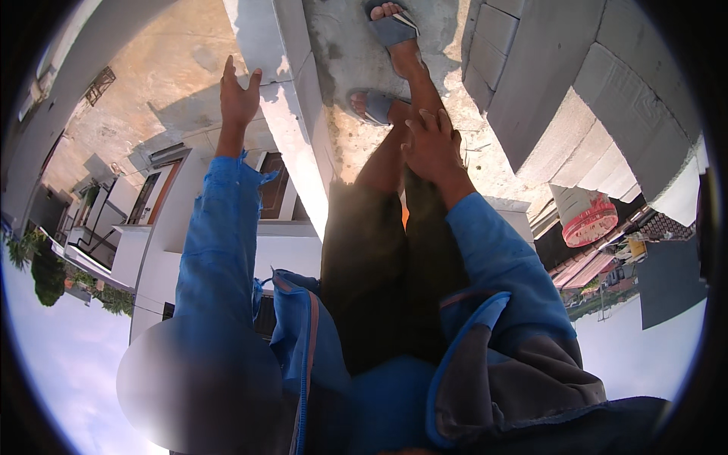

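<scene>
My left hand [240, 100] reaches forward beside a pale concrete ledge [294, 108], thumb and fingers apart, with nothing in it. Whether it touches the ledge cannot be told. My right hand [435, 152] lies over my right leg near the knee, its fingers a little spread and holding nothing. Both arms wear blue sleeves, and the left cuff [250, 168] is frayed. Dark trousers [364, 258] cover my thighs. On my feet are grey sandals [394, 27], set on a sunlit concrete surface.
Grey concrete blocks and slabs [542, 83] stand along the right. A white and red bucket [584, 216] is beyond them. Left of the ledge, a sandy yard [182, 53] lies lower down, by a white building [193, 227] with a doorway.
</scene>
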The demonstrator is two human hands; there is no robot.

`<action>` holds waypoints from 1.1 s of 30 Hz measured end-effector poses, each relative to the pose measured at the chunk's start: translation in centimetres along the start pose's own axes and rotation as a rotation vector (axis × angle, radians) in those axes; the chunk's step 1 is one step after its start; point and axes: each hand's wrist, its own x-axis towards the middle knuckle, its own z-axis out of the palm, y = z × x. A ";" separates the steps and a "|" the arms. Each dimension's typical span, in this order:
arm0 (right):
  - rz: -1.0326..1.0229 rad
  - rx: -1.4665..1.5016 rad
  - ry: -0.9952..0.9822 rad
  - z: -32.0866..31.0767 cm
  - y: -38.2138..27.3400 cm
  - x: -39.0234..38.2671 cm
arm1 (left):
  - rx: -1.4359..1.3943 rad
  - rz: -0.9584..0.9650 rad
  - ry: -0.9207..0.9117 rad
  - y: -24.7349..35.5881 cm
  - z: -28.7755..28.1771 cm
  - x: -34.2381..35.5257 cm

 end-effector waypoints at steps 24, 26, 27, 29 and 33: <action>-0.266 -0.408 0.004 -2.5 3.8 2.7 | -0.426 -0.694 0.117 13.4 13.9 -21.2; -0.329 -0.460 -0.018 -2.8 4.4 3.7 | -0.435 -0.730 0.237 13.0 14.4 -21.7; -0.368 -0.484 -0.033 -3.0 4.3 4.0 | -0.418 -0.747 0.294 12.7 14.4 -21.7; -0.438 -0.527 -0.049 -3.6 4.2 4.7 | -0.393 -0.757 0.374 11.6 14.4 -22.0; -0.484 -0.590 -0.072 -4.3 3.7 4.9 | -0.392 -0.757 0.394 9.9 14.8 -22.2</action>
